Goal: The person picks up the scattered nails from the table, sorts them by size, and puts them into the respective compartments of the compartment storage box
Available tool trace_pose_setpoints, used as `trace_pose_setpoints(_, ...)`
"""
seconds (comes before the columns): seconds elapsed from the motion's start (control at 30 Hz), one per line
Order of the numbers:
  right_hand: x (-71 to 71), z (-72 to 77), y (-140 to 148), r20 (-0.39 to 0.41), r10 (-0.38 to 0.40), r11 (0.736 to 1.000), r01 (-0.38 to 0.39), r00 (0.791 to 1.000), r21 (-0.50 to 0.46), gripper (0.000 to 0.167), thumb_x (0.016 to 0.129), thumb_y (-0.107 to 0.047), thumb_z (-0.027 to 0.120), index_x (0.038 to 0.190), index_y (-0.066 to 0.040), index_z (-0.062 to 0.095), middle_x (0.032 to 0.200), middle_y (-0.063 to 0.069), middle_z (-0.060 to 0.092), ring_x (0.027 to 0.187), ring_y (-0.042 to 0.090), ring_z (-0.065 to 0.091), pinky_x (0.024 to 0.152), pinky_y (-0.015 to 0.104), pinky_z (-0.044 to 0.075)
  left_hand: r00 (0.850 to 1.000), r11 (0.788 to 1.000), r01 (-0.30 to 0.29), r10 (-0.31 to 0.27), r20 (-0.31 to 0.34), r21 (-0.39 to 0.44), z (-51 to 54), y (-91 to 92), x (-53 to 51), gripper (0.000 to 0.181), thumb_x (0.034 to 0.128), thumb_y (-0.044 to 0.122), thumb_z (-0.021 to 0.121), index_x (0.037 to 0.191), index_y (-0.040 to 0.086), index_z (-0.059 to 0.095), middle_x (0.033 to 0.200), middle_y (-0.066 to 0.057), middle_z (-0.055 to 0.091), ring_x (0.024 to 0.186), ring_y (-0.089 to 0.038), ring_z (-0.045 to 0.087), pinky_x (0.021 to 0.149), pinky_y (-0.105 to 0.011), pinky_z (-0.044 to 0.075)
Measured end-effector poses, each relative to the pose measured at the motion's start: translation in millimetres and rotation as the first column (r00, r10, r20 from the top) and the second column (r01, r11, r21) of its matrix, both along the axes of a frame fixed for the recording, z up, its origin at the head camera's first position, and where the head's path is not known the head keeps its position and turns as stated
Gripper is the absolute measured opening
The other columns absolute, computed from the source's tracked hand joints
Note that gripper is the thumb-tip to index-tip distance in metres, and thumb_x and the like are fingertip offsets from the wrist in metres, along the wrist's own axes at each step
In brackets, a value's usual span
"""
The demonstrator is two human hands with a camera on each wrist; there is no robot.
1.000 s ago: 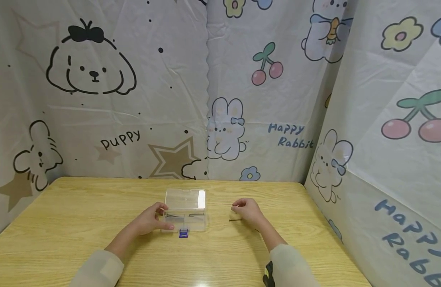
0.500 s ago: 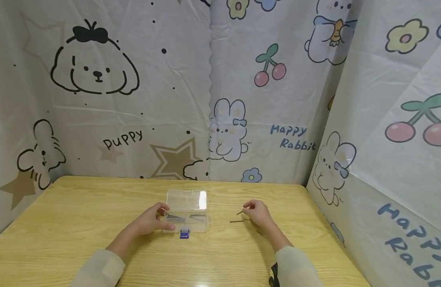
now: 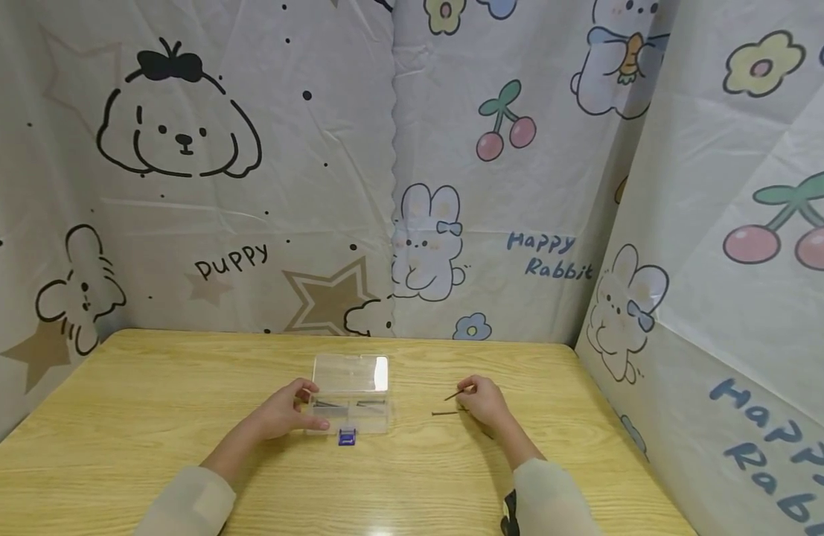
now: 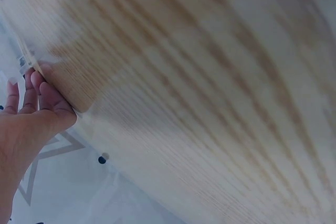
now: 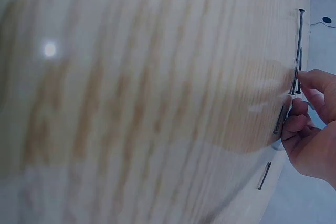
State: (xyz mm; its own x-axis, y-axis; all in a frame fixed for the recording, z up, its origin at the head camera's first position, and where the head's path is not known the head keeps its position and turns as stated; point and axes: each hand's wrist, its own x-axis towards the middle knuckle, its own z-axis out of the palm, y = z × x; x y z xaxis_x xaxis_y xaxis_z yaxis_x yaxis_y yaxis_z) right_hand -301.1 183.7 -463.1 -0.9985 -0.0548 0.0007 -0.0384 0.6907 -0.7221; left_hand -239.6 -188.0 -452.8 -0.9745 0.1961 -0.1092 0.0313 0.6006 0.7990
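A clear plastic box (image 3: 368,423) with a blue latch (image 3: 347,438) stands with its lid (image 3: 350,372) raised. Thin dark nails (image 3: 331,405) lie inside its compartments. My left hand (image 3: 287,408) grips the box's left end, thumb at the front and fingers behind. To the right of the box, my right hand (image 3: 484,402) pinches a nail (image 3: 454,395) between thumb and fingertips. Another nail (image 3: 444,413) lies on the table just below it. In the right wrist view several nails lie around the hand, one long nail (image 5: 300,35) beyond the fingertips and one short nail (image 5: 264,176) nearer the wrist.
The wood-grain table (image 3: 184,372) bears the box and the loose nails. A printed cloth (image 3: 318,186) hangs along its back and right sides. The long sleeves (image 3: 187,502) lie over the front part of the table.
My right hand has shifted a little to the right, away from the box, and a nail now shows at its fingertips. The left hand stays on the box.
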Motion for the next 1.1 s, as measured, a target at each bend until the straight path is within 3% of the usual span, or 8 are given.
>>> trace_pose_setpoints(0.5,1.7,1.0,3.5,-0.032,0.053,0.988,-0.048,0.998,0.144,0.007,0.087,-0.016,0.064,0.086,-0.009,0.067,0.079,0.002,0.059,0.071,0.015,0.05,0.065,0.03,0.041,1.0,1.0,0.008,-0.008,0.001,-0.002,2.2,1.2,2.5,0.071,0.0681,0.034,0.083,0.122,0.004,0.046,0.118,-0.016,0.05,0.1,-0.025,0.047,0.085,-0.04,0.042)
trace_pose_setpoints(0.67,1.6,0.6,5.9,-0.026,0.061,0.991,-0.058,0.998,0.124,0.008,0.088,-0.015,0.064,0.084,-0.008,0.067,0.08,0.003,0.061,0.072,0.015,0.05,0.067,0.03,0.042,1.0,1.0,0.014,-0.014,0.001,0.0,1.4,0.4,1.7,0.072,0.0682,0.035,0.082,0.122,0.004,0.046,0.119,-0.016,0.05,0.101,-0.026,0.048,0.087,-0.041,0.042)
trace_pose_setpoints(0.9,0.7,0.7,6.0,-0.006,0.06,0.997,-0.059,0.998,0.057,0.009,0.089,-0.013,0.061,0.085,-0.006,0.066,0.076,0.003,0.06,0.065,0.015,0.049,0.06,0.027,0.041,1.0,1.0,0.016,-0.016,0.006,0.012,0.9,0.4,-0.5,0.071,0.0685,0.036,0.082,0.122,0.005,0.046,0.119,-0.016,0.049,0.101,-0.026,0.047,0.086,-0.039,0.041)
trace_pose_setpoints(1.1,0.9,5.5,1.1,-0.058,0.091,0.993,-0.086,0.994,0.081,0.009,0.089,-0.012,0.061,0.086,-0.007,0.067,0.08,0.003,0.06,0.072,0.014,0.049,0.066,0.029,0.042,1.0,1.0,0.016,-0.016,0.0,0.01,1.5,0.1,1.3,0.072,0.0683,0.035,0.082,0.122,0.004,0.046,0.119,-0.016,0.05,0.101,-0.026,0.047,0.086,-0.04,0.041)
